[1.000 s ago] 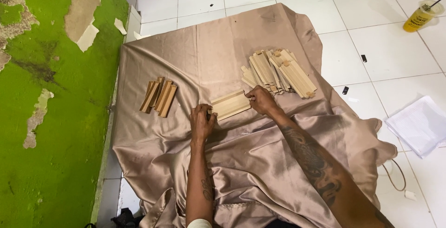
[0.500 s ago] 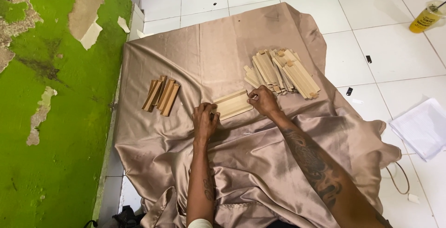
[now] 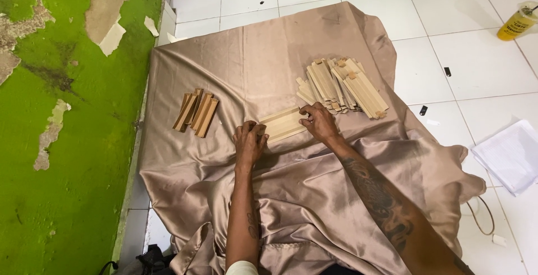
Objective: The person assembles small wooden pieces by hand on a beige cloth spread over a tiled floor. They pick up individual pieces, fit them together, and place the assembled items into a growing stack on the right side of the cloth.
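Note:
A shiny tan cloth [image 3: 263,62] lies spread on the white tiled floor. In its middle sits a small flat set of pale wooden strips [image 3: 282,124], laid side by side. My left hand [image 3: 249,141] presses on the set's left end. My right hand [image 3: 318,121] grips its right end with curled fingers. Just beyond my right hand lies a loose pile of several longer pale wooden strips [image 3: 343,87]. To the left rests a smaller bunch of darker brown wooden strips [image 3: 196,111].
A green wall with peeling paint [image 3: 61,118] runs along the left edge of the cloth. A yellow drink cup [image 3: 519,21] stands at the far right. White paper sheets [image 3: 509,154] lie on the tiles at right, with small dark bits [image 3: 446,71] nearby.
Both hands stay on the ends of the flat strip set; only the camera view has shifted slightly.

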